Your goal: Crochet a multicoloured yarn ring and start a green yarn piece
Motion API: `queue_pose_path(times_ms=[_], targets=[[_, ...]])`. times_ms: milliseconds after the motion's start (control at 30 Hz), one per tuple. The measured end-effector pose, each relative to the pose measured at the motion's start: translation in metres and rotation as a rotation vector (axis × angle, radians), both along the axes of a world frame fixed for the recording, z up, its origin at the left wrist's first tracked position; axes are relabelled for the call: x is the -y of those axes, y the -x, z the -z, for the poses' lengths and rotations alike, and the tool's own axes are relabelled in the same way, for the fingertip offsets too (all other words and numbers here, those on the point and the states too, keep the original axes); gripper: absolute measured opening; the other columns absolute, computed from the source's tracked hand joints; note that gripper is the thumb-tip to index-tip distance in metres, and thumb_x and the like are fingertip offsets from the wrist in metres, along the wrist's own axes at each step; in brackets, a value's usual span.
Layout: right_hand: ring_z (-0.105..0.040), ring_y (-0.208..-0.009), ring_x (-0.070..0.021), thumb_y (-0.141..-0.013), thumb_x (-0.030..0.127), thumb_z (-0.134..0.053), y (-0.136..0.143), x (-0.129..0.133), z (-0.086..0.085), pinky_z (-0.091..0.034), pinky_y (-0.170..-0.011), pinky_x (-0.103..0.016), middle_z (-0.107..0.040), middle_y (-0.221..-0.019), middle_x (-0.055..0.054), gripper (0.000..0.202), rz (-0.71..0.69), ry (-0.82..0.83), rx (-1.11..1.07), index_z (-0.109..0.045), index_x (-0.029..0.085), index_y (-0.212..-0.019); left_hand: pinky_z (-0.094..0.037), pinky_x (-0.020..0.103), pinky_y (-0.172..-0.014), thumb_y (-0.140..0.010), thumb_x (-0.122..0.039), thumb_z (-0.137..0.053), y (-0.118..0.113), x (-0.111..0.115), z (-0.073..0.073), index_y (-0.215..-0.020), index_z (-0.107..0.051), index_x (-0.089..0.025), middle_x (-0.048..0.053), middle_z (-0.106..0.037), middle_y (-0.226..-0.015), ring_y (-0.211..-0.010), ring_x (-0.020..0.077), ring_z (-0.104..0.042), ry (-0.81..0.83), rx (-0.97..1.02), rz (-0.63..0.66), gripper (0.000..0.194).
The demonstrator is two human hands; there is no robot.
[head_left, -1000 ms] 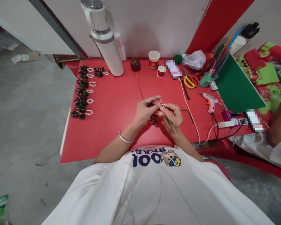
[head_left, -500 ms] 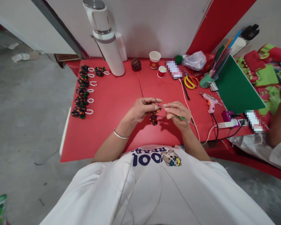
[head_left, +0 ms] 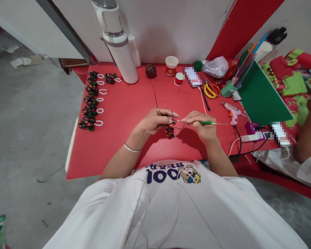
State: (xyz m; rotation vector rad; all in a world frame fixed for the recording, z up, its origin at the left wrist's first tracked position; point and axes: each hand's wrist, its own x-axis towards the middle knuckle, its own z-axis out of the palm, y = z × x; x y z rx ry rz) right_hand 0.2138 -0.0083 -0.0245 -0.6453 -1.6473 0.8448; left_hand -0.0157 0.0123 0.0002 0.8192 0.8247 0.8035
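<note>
At the frame's centre, the left grip [head_left: 153, 121] pinches the multicoloured yarn piece [head_left: 169, 132], the right grip [head_left: 206, 131] the green-handled hook [head_left: 206, 122]; slack in the strand [head_left: 155, 95] could let its tip slip free.

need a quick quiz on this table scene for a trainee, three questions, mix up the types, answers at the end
1. Multiple choice: where is the green-handled hook?
A) lying on the table
B) in the right hand
C) in the pen holder

2. True or false: the paper cup stands upright beside the red thread spool.

3. Fill in the blank: the left hand holds a multicoloured yarn piece, and the wrist on that side wears a silver ____.

Key: 1. B; 2. true; 3. bangle
</note>
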Motion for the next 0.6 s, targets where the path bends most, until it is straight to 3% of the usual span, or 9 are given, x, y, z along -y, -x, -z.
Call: queue_pose_path(times_ms=[67,133,200,300,367,500,600], targets=[[-0.078,-0.076,-0.0184,-0.096,0.063,-0.070,0.011,0.001,0.014,-0.062,-0.060,-0.031,-0.085,-0.088,-0.003,0.035,-0.003,0.142,-0.139,-0.083,0.030,-0.094,-0.036,0.021,-0.049,-0.051,-0.016,-0.091,-0.003,0.001,0.002,-0.085,-0.086,-0.015,0.003,-0.071,-0.066,-0.055,0.0091,-0.056,-0.012,0.007,0.004,0.034],[-0.074,-0.066,-0.0160,-0.095,0.071,-0.065,0.024,0.004,0.026,-0.057,-0.051,-0.028,-0.083,-0.086,-0.002,0.045,0.098,0.225,-0.235,-0.081,0.029,-0.092,-0.040,0.023,-0.052,-0.054,-0.019,-0.093,-0.009,0.004,0.003,-0.094,-0.087,-0.015,0.003,-0.072,-0.069,-0.056,0.0094,-0.057,-0.049,0.006,-0.045,0.041],[-0.075,-0.073,-0.0163,-0.096,0.069,-0.065,0.035,0.010,0.033,-0.062,-0.061,-0.031,-0.082,-0.096,-0.004,0.044,0.289,0.178,-0.192,-0.082,0.028,-0.096,-0.046,0.024,-0.059,-0.056,-0.019,-0.093,-0.018,0.007,0.005,-0.102,-0.087,-0.015,0.001,-0.072,-0.072,-0.060,0.0095,-0.060,-0.118,-0.014,-0.166,0.047],[-0.076,-0.097,-0.0214,-0.098,0.059,-0.070,0.043,0.018,0.033,-0.065,-0.089,-0.041,-0.081,-0.104,-0.005,0.031,0.511,-0.044,0.068,-0.084,0.033,-0.104,-0.049,0.023,-0.067,-0.058,-0.017,-0.091,-0.032,0.012,0.010,-0.105,-0.086,-0.016,-0.002,-0.072,-0.075,-0.066,0.0082,-0.061,-0.216,-0.084,-0.368,0.048],[-0.074,-0.100,-0.0231,-0.098,0.055,-0.072,0.043,0.020,0.032,-0.064,-0.091,-0.043,-0.081,-0.104,-0.005,0.025,0.592,-0.200,0.200,-0.085,0.036,-0.107,-0.049,0.022,-0.067,-0.057,-0.017,-0.091,-0.039,0.014,0.013,-0.105,-0.085,-0.016,-0.002,-0.073,-0.076,-0.067,0.0079,-0.061,-0.214,-0.078,-0.432,0.048],[-0.074,-0.099,-0.0233,-0.100,0.050,-0.070,0.040,0.014,0.031,-0.063,-0.084,-0.043,-0.081,-0.106,-0.004,0.020,0.628,-0.371,0.199,-0.083,0.040,-0.112,-0.050,0.023,-0.062,-0.053,-0.021,-0.093,-0.039,0.014,0.014,-0.095,-0.085,-0.015,-0.001,-0.074,-0.074,-0.062,0.0093,-0.062,-0.094,0.060,-0.292,0.043],[-0.075,-0.098,-0.0223,-0.101,0.049,-0.070,0.033,0.006,0.027,-0.063,-0.082,-0.043,-0.082,-0.107,-0.002,0.021,0.458,-0.371,0.118,-0.082,0.041,-0.116,-0.048,0.023,-0.059,-0.050,-0.019,-0.094,-0.028,0.010,0.010,-0.090,-0.085,-0.015,0.003,-0.076,-0.076,-0.063,0.0110,-0.065,-0.032,0.088,-0.165,0.041]])
